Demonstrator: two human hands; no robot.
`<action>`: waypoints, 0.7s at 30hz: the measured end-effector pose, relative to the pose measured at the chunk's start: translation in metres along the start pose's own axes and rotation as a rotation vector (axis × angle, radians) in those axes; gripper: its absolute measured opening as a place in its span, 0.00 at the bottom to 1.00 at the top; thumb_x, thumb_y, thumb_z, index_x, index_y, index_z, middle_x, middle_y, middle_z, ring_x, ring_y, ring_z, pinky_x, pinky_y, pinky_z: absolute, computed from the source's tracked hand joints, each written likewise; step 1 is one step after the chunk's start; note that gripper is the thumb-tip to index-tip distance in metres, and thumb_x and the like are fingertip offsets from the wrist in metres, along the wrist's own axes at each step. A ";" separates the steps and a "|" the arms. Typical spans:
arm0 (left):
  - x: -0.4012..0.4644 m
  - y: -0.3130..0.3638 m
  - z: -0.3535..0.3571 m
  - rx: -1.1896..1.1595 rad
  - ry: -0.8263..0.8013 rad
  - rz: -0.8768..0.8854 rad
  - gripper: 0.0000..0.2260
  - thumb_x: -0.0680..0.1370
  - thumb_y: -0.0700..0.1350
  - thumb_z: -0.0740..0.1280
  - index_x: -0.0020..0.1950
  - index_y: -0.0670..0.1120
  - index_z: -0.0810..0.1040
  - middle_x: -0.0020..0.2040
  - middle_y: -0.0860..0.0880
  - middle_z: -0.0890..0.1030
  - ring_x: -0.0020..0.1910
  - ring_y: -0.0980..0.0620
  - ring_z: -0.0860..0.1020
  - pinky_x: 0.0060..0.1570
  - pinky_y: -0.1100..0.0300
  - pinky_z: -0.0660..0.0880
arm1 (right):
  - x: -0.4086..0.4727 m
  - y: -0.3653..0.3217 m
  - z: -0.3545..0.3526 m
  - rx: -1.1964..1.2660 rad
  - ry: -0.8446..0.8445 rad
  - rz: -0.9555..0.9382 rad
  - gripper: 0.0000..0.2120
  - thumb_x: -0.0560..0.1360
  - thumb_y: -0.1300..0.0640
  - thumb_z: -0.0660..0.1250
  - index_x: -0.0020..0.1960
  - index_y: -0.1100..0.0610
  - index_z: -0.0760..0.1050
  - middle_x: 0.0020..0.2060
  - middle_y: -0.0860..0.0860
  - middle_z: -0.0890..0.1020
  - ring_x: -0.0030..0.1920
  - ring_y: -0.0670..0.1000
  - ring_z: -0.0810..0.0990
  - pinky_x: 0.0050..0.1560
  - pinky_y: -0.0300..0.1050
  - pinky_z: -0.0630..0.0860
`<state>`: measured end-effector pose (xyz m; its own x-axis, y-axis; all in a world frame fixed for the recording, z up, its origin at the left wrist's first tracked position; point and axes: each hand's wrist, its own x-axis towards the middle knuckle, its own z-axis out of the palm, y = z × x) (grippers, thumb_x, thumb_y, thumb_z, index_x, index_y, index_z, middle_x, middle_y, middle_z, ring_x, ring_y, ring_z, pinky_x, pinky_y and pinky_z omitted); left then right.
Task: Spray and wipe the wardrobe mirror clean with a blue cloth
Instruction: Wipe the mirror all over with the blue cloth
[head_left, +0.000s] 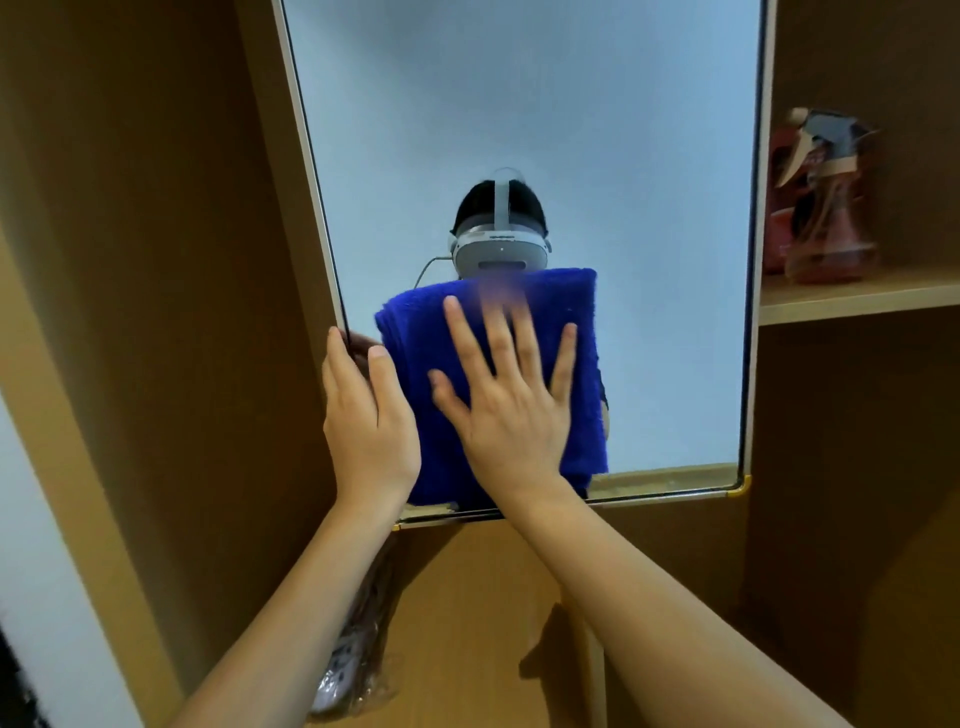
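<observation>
While the left hand (370, 415) grips the mirror (519, 130) edge to steady it, the flat, spread right hand (511, 395) presses the blue cloth (415, 332) against the glass.

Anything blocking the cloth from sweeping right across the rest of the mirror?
Nothing visible. The right hand presses the blue cloth flat on the mirror; the glass rightward is bare. The left hand holds the mirror's left edge.

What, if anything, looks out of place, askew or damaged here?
Nothing stands out. The right hand presses the blue cloth flat on the mirror, the left hand steadies the mirror's left edge, and the spray bottle stands upright on the shelf. No spill or damage shows.
</observation>
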<state>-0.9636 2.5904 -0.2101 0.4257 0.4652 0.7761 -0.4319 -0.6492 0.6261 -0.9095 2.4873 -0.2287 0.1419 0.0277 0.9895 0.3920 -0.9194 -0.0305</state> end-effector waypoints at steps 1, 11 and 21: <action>0.001 0.000 0.000 -0.016 0.012 0.011 0.25 0.83 0.56 0.49 0.76 0.45 0.60 0.72 0.46 0.69 0.69 0.50 0.69 0.64 0.63 0.66 | 0.003 -0.009 0.001 0.006 -0.007 -0.004 0.28 0.81 0.40 0.54 0.78 0.47 0.56 0.77 0.50 0.59 0.77 0.51 0.55 0.76 0.63 0.48; 0.002 0.003 -0.001 -0.052 0.125 -0.036 0.27 0.81 0.57 0.52 0.76 0.42 0.58 0.55 0.53 0.77 0.56 0.52 0.76 0.59 0.53 0.72 | -0.036 -0.047 0.015 -0.024 -0.082 -0.031 0.30 0.81 0.43 0.55 0.79 0.47 0.50 0.79 0.49 0.49 0.79 0.51 0.45 0.76 0.62 0.43; -0.008 -0.004 0.006 -0.067 0.106 -0.033 0.21 0.83 0.50 0.55 0.74 0.44 0.62 0.63 0.58 0.69 0.56 0.68 0.69 0.49 0.84 0.63 | -0.058 -0.022 0.011 0.017 -0.053 -0.059 0.25 0.82 0.40 0.48 0.78 0.45 0.56 0.77 0.48 0.56 0.77 0.50 0.53 0.76 0.59 0.49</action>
<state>-0.9603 2.5853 -0.2187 0.3558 0.5488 0.7564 -0.4728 -0.5925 0.6522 -0.9164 2.5106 -0.2874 0.1660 0.1025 0.9808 0.4167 -0.9087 0.0244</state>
